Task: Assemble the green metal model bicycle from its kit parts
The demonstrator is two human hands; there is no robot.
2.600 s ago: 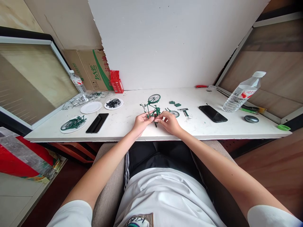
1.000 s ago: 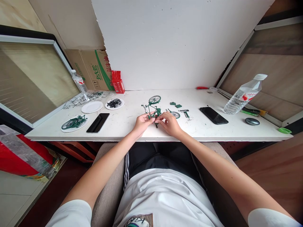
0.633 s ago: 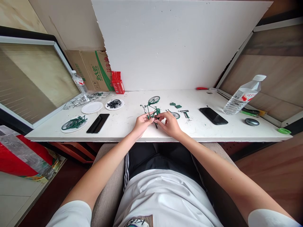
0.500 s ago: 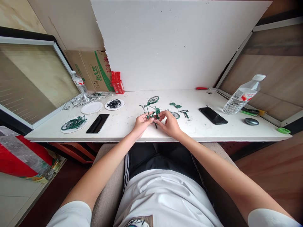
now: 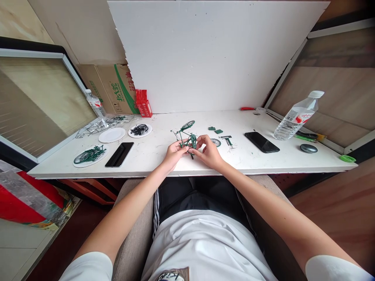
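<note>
A small green model bicycle is held between my two hands just above the white table, its one visible fitted wheel pointing away from me. My left hand is closed on the frame from the left, thumb on top. From the right, my right hand pinches near the pedal area, with thumb and forefinger bent together; the exact spot under the fingertips is hidden. Just right of that hand lies a loose wheel, and beside it a green and dark frame part. Two small green pieces lie farther back.
On the left are a plate of green parts, a plate of black parts, a bare white plate and a phone. Another phone, a water bottle and a dark oval object are on the right.
The camera view has shifted slightly. Both hands keep their hold on the model bicycle, and the right forefinger has drawn a little away from its crank area.
</note>
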